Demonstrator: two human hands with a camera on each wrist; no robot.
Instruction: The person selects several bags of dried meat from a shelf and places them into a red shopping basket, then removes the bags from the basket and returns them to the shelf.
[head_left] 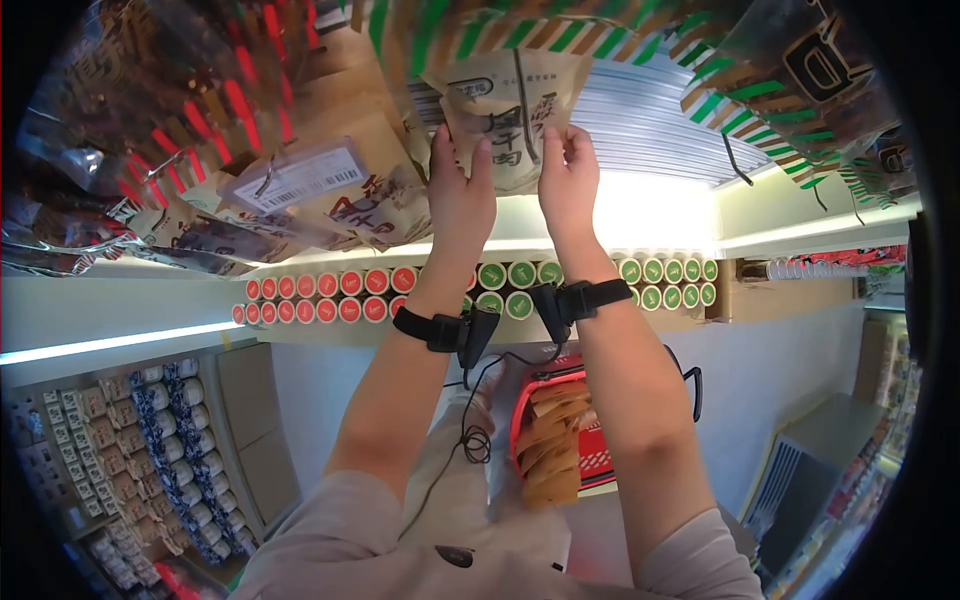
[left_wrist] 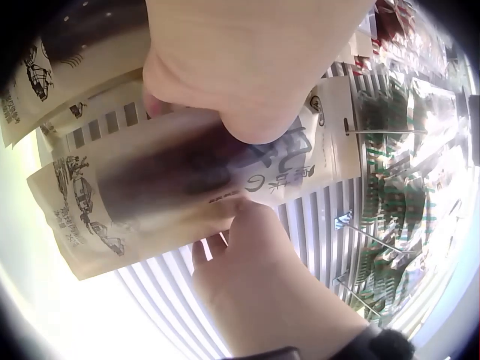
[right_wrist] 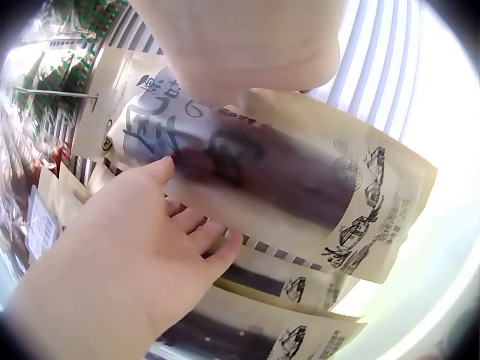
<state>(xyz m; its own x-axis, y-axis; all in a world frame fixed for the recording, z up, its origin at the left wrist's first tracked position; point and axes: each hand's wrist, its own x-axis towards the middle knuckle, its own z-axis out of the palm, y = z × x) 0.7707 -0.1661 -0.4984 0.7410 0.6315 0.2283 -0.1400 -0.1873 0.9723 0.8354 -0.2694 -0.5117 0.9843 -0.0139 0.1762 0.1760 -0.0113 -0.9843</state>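
Observation:
A kraft-paper snack bag (head_left: 515,120) with a clear window and dark lettering hangs at a metal hook in front of me. At its left edge is my left hand (head_left: 463,195), thumb on the front and fingers around the edge, as the right wrist view shows. My right hand (head_left: 570,185) pinches the opposite edge; in the left wrist view its thumb presses the bag's front and its other fingers go behind. The bag's dark contents (right_wrist: 292,180) show through the window.
More hanging bags (head_left: 370,205) crowd the left, and green-striped packs (head_left: 800,110) hang at the upper right. Bare hooks (head_left: 738,160) stick out. Rows of red-lidded (head_left: 350,283) and green-lidded tubs (head_left: 522,274) stand below. A red basket (head_left: 522,425) with brown packets is on the floor.

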